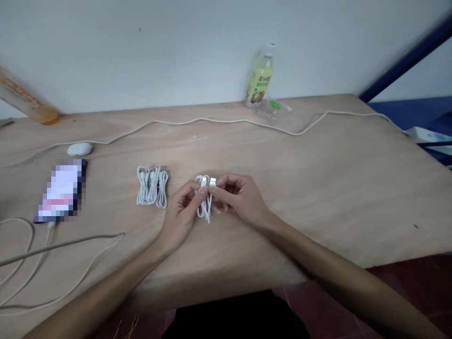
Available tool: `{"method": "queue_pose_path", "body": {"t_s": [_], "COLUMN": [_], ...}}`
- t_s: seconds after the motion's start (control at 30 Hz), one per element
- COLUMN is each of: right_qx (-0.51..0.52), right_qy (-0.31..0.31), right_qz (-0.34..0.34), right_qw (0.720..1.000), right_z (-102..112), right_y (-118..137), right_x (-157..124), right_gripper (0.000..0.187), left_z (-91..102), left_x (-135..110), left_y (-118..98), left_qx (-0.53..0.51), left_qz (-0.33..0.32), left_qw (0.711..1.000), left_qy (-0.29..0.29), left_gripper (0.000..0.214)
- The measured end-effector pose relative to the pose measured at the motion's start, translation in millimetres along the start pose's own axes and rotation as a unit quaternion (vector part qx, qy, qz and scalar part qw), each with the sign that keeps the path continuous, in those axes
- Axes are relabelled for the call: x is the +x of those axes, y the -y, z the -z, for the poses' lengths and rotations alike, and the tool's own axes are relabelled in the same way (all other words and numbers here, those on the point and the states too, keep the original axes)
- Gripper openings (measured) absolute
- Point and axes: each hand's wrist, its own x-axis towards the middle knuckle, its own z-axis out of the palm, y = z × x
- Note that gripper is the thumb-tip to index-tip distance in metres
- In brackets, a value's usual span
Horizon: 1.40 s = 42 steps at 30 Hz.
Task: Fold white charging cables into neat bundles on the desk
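Observation:
A white USB cable (205, 209), coiled into a small bundle, is held between both hands above the wooden table. My left hand (181, 209) pinches its coil and one connector between thumb and fingers. My right hand (243, 195) grips the USB plug (213, 181) at the other end, its metal tip pointing away from me. The two connectors are side by side. Left of my hands, several coiled white cables (152, 187) lie in a row on the table.
A phone (60, 190) with a cable plugged in lies left, near a white earbud case (79, 149). A long white cord (226, 121) crosses the table (335, 188). Behind stand a yellow-green bottle (260, 80), crumpled clear plastic (273, 109) and an orange drink bottle (31, 103). A power strip (429, 135) is right.

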Motion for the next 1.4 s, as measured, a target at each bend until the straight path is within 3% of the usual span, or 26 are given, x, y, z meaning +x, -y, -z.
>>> {"method": "queue_pose_path", "body": {"t_s": [0.5,0.67,0.87,1.0,1.1,1.2,1.3,1.4], "right_qx": [-0.014,-0.015,-0.022,-0.049,-0.093,-0.175,-0.260,-0.249], "right_qy": [-0.005,0.000,0.016,-0.063,-0.108,-0.097,-0.090,-0.088], "right_qz": [0.019,0.021,0.040,0.077,0.078,0.090,0.107,0.092], "right_qw": [1.000,1.000,0.999,0.994,0.987,0.976,0.955,0.960], "right_z": [0.1,1.7,-1.9,-1.3,2.0,4.1,3.8,2.0], "right_y": [-0.3,-0.4,1.9,-0.1,-3.8,-4.8,-3.4,-4.2], "right_x": [-0.4,-2.0,-6.4,-6.0,-5.6,-7.6,-10.6,-11.7], "right_gripper": [0.050,0.043,0.038,0.034,0.034,0.029,0.026,0.035], "left_z": [0.8,0.8,1.1,0.6,0.8,1.1,-0.6,-4.8], "left_x": [-0.8,-2.7,-4.1,-3.4,-3.8,-5.5,-7.0,-6.4], "left_y": [1.8,1.0,-1.0,-0.7,0.1,1.5,1.5,-1.4], "left_qx": [-0.005,-0.072,-0.043,-0.052,-0.058,-0.076,-0.082,-0.075], "left_qz": [0.001,0.025,0.039,0.040,0.039,0.050,0.061,0.047], "left_qw": [1.000,0.995,0.993,0.994,0.996,0.995,0.994,0.996], "left_qy": [0.009,0.062,0.104,0.087,0.061,0.035,0.026,0.026], "left_gripper": [0.036,0.025,0.032,0.035,0.053,0.070,0.063,0.052]}}
